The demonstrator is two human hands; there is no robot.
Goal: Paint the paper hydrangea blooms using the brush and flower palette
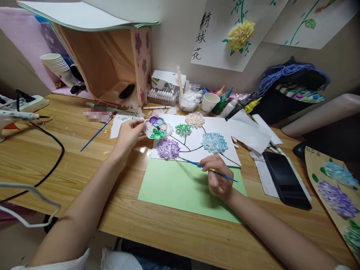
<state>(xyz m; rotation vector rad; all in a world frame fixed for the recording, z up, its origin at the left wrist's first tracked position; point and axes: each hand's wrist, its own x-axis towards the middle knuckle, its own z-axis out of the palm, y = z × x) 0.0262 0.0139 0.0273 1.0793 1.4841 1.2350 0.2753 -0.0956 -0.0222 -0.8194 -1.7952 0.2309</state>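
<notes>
My left hand pinches the rim of a small flower-shaped paint palette with purple, blue, green and peach paint in its wells. In my right hand is a thin blue paintbrush, its tip close to the lower right of the purple flower cluster. Whether the bristles touch the paper I cannot tell. The white sheet also bears a blue cluster, a green one and a peach one, joined by dark painted stems. Beneath it lies a light green sheet.
Another blue brush lies left of my left hand. Behind the artwork stand a paper cup, a plastic bowl and several paint bottles. A phone rests at right. A hot glue gun and black cable occupy the left.
</notes>
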